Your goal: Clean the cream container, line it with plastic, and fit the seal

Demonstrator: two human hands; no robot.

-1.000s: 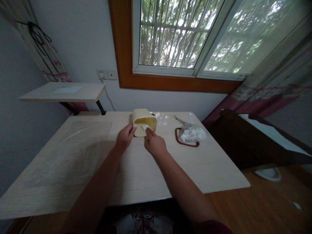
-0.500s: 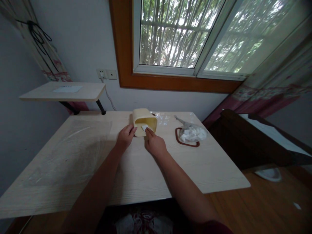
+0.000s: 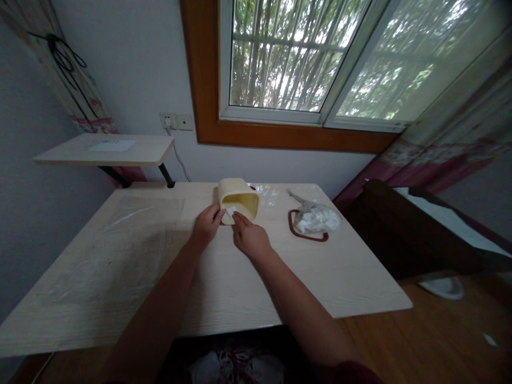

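A cream-coloured plastic container [image 3: 232, 186] lies on its side on the table, its mouth turned toward me. My left hand [image 3: 207, 224] grips its left edge, thumb at the rim and fingers along the side. Closed in a pinch, my right hand [image 3: 252, 234] presses a small white piece [image 3: 231, 211] against the lower left of the mouth, close to my left thumb. Whether the piece is cloth, tissue or paper is too small to tell.
On the right of the pale wooden table [image 3: 320, 282] lie a plastic bag of white material [image 3: 316, 218] and a reddish-brown handle-like loop [image 3: 292, 226]. A clear plastic sheet [image 3: 120, 250] spreads over the left. A raised shelf [image 3: 148, 146] stands back left.
My right hand has moved slightly left and down, carrying the white piece from inside the container's mouth to its lower left rim. My left hand keeps its grip on the container.
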